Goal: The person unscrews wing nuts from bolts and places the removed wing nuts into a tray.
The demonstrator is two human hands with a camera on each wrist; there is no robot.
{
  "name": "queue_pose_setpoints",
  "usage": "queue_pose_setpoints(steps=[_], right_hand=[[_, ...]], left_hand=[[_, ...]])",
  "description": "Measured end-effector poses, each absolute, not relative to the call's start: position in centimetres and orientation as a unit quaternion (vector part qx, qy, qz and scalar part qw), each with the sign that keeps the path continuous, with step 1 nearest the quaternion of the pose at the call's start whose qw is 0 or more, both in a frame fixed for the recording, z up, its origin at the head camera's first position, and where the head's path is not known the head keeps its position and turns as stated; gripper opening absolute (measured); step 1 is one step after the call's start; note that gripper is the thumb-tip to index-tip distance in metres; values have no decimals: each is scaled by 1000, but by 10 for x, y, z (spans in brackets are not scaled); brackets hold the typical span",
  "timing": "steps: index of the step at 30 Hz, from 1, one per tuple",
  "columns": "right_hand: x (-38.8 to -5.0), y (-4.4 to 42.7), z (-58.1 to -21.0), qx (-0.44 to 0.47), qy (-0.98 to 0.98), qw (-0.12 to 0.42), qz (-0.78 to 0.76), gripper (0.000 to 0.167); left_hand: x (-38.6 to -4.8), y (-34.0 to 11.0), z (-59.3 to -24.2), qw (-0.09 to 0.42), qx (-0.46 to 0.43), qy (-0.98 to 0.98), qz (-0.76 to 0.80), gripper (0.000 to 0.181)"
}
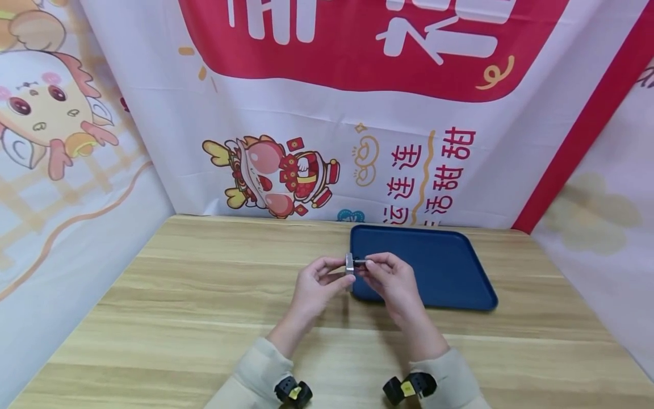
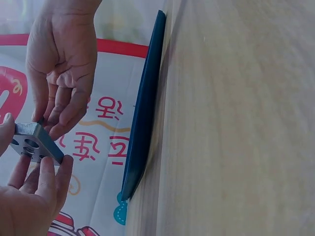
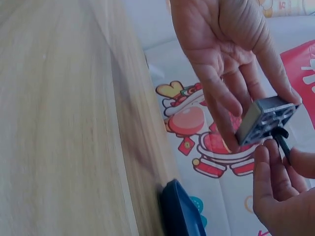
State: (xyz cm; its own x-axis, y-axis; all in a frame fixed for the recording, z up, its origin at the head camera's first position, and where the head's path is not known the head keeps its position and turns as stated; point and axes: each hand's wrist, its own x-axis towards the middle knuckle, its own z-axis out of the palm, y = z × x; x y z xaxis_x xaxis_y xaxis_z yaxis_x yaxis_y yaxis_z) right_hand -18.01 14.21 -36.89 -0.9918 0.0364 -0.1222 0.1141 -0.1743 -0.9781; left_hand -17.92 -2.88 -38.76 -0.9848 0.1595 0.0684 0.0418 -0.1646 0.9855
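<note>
My left hand holds a small silver metal block upright between thumb and fingers, above the table by the tray's left edge. Round holes pierce the block's face, as the left wrist view shows on the block. From the right, my right hand pinches a thin dark rod between thumb and fingers. In the right wrist view the rod has a bent dark end close against the block's face. Whether that end sits inside a hole cannot be told.
A dark blue rectangular tray lies on the wooden table, behind and to the right of the hands. Printed cloth hangs along the back and both sides. Each cuff carries a black wrist camera.
</note>
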Motion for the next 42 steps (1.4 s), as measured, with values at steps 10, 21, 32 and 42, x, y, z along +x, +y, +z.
queue_pose_setpoints(steps=[10,21,32,42], right_hand=[[-178,152,-368,-45,765,13,-642,33],[-180,151,-373,-69,792,-11,-606,27],[-180,150,-373,-58,771,-4,-634,26],[-179,151,-369,-5,739,59,-671,40]], left_hand=[[-179,-31,-386,49,96,657,746,39],[-178,-32,-385,53,100,656,747,40],[-177,-28,-387,49,91,646,757,38],[-175,-25,-387,48,97,647,755,39]])
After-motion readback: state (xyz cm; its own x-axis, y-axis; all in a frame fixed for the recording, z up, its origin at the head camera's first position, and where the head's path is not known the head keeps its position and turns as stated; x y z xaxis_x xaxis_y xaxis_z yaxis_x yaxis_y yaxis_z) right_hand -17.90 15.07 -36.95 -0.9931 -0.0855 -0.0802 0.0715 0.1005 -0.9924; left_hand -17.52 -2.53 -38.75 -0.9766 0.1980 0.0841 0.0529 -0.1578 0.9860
